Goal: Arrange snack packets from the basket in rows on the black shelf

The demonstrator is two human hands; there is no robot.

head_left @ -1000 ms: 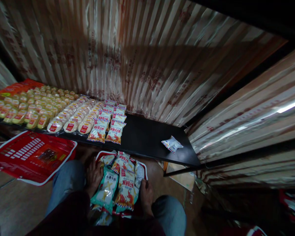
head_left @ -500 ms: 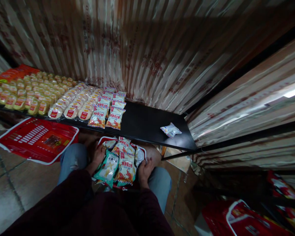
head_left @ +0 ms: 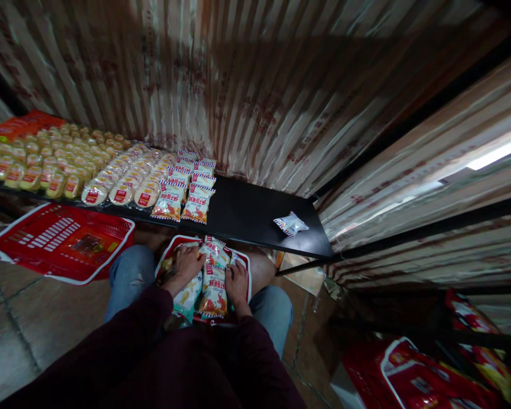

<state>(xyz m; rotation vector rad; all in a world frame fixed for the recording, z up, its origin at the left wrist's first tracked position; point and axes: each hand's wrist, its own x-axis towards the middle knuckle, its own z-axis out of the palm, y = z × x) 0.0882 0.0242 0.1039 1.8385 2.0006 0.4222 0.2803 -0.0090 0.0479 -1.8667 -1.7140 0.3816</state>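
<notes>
A red basket with a white rim (head_left: 250, 272) stands between my knees, filled with snack bags. My left hand (head_left: 187, 264) lies over the bags on the left side, fingers stretched toward the middle and partly hidden by the hand's back. Below it shows a green-and-white snack bag (head_left: 186, 298). My right hand (head_left: 237, 282) rests at the right edge of an orange-and-white snack bag (head_left: 214, 289), its fingers reaching forward over the packs. Neither hand has lifted a bag. Similar orange-and-white bags (head_left: 198, 203) stand in two rows on the black shelf (head_left: 242, 210).
Rows of round wrapped cakes (head_left: 121, 192) and yellow packaged cakes (head_left: 56, 180) fill the shelf's left part. One silvery packet (head_left: 291, 224) lies near its right end. A red basket (head_left: 106, 227) sits on the floor at left; red packages (head_left: 430, 369) are at lower right.
Both hands have moved from the basket's sides inward onto the snack bags, the left one now covering the top of the green bag. The view has shifted slightly.
</notes>
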